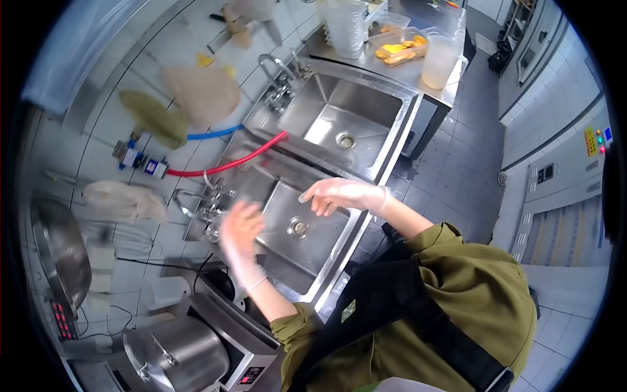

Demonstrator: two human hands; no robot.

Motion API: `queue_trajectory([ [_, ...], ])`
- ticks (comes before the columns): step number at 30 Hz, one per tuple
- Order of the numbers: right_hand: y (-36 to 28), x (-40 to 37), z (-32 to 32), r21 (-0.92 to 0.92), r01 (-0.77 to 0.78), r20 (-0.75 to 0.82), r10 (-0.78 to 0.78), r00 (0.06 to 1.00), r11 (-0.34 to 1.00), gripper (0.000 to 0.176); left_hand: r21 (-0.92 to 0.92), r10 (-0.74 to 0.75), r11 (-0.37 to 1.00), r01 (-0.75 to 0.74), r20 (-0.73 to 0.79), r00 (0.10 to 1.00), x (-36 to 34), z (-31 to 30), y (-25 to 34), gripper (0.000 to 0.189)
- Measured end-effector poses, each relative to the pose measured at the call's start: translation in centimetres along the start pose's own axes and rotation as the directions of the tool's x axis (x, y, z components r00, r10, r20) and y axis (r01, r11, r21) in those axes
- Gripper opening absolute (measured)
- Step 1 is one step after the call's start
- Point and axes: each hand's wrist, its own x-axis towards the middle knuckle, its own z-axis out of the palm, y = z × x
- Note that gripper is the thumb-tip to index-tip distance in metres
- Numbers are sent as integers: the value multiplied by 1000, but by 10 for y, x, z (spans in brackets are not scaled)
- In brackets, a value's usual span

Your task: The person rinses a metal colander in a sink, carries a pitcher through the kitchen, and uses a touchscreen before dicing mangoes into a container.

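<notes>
We log: L hand [240, 228] & R hand [339, 196], both part-open, apparently empty, at sink [320, 245]; poss. tap [188, 204] snag via loose L glove [248, 273].

The sinks [359, 98] are silvery grey. There is a red hose [241, 163] and a blue hose [215, 134]. The shirt [480, 281] is olive green and the apron [392, 297] is black. The wall [95, 144] is white with dark criss-cross lines.
</notes>
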Motion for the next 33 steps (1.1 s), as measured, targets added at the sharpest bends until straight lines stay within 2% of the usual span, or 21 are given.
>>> queue_trajectory([
  [1,0,-10,-17,85,15,-36,-12,999,996,39,678,-89,718,153,-129,988,16,12,-38,53],
  [2,-2,-17,-34,-41,-18,-170,11,985,999,38,960,-57,30,277,-275,960,28,31,-67,56],
  [4,-7,-38,-76,-267,-131,-442,-1,897,955,36,889,-128,-431,154,-230,965,39,101,-87,56],
  [5,-10,-57,-111,-298,-56,-473,-96,876,953,36,987,-92,-57,151,-156,983,48,119,-106,56],
  [6,-17,-85,-152,-332,7,-500,-182,847,943,35,937,-43,330,114,-106,993,59,131,-132,56],
  [7,-31,-114,-192,-366,28,-592,-255,765,930,35,896,-120,429,113,-68,990,78,139,-158,54],
  [9,-62,-171,-292,-474,63,-715,-426,554,878,35,961,-63,258,95,-81,995,93,209,-155,52],
  [10,-85,-203,-342,-534,10,-765,-488,421,845,40,979,-30,178,95,-91,995,102,245,-155,51],
  [11,-107,-226,-389,-624,-12,-766,-610,203,781,44,982,-2,168,82,-83,997,114,271,-164,50],
  [12,-127,-242,-430,-702,-44,-711,-703,-16,710,49,976,130,216,-9,-20,991,131,284,-189,48],
  [14,-167,-268,-497,-675,-68,-734,-678,-30,734,59,956,49,282,79,-96,994,149,341,-198,43],
  [18,-179,-267,-574,-554,-65,-799,-509,320,830,67,950,-40,310,15,-2,999,170,425,-220,43],
  [19,-182,-257,-572,-433,63,-810,-419,411,899,64,943,-42,333,1,13,999,171,440,-218,42],
  [20,-178,-246,-566,-356,256,-836,-429,343,899,49,936,-44,351,-13,30,999,171,449,-219,41],
  [22,-175,-247,-562,-481,167,-783,-508,358,860,37,922,-11,387,-6,11,1000,174,454,-223,37],
  [23,-187,-237,-526,-431,320,-810,-518,275,844,38,927,-15,375,13,-8,1000,174,452,-224,37],
  [26,-179,-241,-510,-337,288,-886,-405,223,896,38,913,30,400,79,-99,995,174,441,-226,34],
  [28,-170,-253,-505,-343,238,-873,-402,276,908,37,882,108,461,95,-162,981,166,429,-229,32],
  [29,-171,-258,-497,-349,230,-864,-407,298,909,37,863,83,477,164,-230,970,162,427,-227,31],
  [30,-173,-263,-487,-352,222,-855,-409,319,909,36,862,110,481,158,-238,965,158,421,-229,31],
  [33,-162,-281,-470,-384,129,-795,-398,458,914,35,848,130,504,167,-266,955,149,407,-237,29],
])
